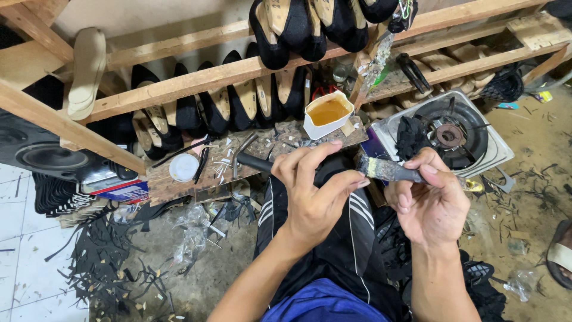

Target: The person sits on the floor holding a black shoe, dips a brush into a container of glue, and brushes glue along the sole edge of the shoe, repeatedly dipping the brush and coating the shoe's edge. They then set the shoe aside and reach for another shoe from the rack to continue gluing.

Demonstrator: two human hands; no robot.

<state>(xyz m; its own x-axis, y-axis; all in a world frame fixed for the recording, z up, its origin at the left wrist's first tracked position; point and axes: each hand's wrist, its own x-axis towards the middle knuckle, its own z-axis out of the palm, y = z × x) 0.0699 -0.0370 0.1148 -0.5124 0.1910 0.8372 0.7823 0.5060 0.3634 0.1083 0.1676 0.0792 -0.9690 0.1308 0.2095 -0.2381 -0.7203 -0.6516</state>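
Right hand (432,206) clamped on a glue-crusted brush (387,170); left hand (316,191) curled around a black piece (333,170), fingertips at the brush tip. Both over the lap, just short of the counter (196,179). Risk: open glue cup (328,113) sits at the counter edge, just beyond the knuckles; a forward swing could tip it. Hammer (250,156) and nails crowd the board. Burner (447,134) is close on the right. Open room is only toward the body.

Glue cup (327,113) sits on board (179,185); stove (476,128) to its right, shoe rack (196,80) behind.
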